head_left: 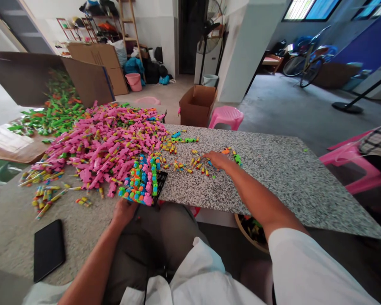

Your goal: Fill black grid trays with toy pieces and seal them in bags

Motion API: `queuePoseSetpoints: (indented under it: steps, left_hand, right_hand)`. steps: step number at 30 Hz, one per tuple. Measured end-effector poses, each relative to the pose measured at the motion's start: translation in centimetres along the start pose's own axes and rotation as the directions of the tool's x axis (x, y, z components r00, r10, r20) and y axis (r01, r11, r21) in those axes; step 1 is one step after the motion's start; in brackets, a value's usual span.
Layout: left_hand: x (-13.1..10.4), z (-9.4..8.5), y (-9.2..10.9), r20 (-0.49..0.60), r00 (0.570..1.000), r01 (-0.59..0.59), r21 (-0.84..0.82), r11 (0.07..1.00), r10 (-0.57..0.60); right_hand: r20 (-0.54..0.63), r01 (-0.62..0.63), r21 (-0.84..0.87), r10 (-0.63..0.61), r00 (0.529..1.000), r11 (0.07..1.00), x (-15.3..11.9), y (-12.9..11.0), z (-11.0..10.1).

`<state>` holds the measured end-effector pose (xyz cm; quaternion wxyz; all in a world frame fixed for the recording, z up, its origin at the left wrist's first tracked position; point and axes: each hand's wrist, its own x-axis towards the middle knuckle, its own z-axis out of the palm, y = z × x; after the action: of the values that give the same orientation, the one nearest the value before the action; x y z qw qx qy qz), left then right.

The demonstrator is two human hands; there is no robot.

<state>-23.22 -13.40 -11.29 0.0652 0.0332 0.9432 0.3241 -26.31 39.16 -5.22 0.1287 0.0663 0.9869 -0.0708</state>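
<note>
My left hand (125,212) is closed on the near edge of a black slotted tray (161,183), its fingers partly hidden beneath. Rows of small blue, green, orange and pink plastic pieces (142,180) stand in that tray, which tilts at the table edge. Reaching across the speckled table, my right hand (217,159) is low among scattered yellow-and-red small tubes (195,162). Its fingers look bent together at the tubes; what they pinch is too small to make out. A green piece (237,159) and an orange piece (225,151) lie just beyond this hand.
A big heap of pink plastic pieces (114,140) covers the table's left part, with green pieces (57,110) spilling from a cardboard box behind. A dark tablet-like slab (49,250) lies at the near left. Beyond the table stand an open carton (197,106) and a pink stool (227,116).
</note>
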Motion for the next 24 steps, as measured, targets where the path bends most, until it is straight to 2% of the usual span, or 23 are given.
queuePoseSetpoints:
  steps: [2,6,9,14,17,20,22,24]
  left_hand:
    - [-0.1,0.1,0.0,-0.005,1.0,-0.01,-0.017,1.0,0.01]
    - [0.0,0.3,-0.2,-0.037,0.996,-0.082,-0.066,0.994,0.079]
    - [-0.1,0.4,-0.2,-0.043,0.995,-0.092,-0.049,0.995,0.09]
    - [-0.4,0.2,0.2,-0.043,0.997,-0.067,-0.036,0.997,0.065]
    - [-0.4,0.2,0.1,-0.039,0.998,-0.06,-0.043,0.997,0.059]
    - [-0.3,0.4,-0.3,-0.037,0.998,-0.055,-0.045,0.997,0.054]
    - [-0.2,0.6,-0.5,-0.024,0.999,-0.049,-0.046,0.998,0.048]
    - [-0.1,0.7,-0.5,-0.018,0.999,-0.051,-0.049,0.997,0.05]
  right_hand:
    - [0.032,0.058,-0.055,-0.057,0.998,0.997,0.2,0.3,0.6]
    - [0.077,0.021,-0.124,-0.012,0.997,0.992,0.6,1.1,1.3]
    - [0.115,0.004,-0.162,0.015,0.993,0.987,0.2,1.5,1.4]
    - [0.076,-0.036,-0.236,0.056,0.996,0.971,-2.2,0.8,0.4]
    - [0.138,-0.018,-0.238,0.052,0.989,0.971,-3.4,-0.1,-0.8]
    - [0.196,0.065,-0.094,-0.045,0.98,0.993,-3.8,-1.8,-2.0]
    - [0.136,0.111,0.091,-0.123,0.983,0.99,-3.8,-3.7,-2.3]
    - [0.087,0.155,0.345,-0.196,0.977,0.926,-3.6,-6.5,-1.9]
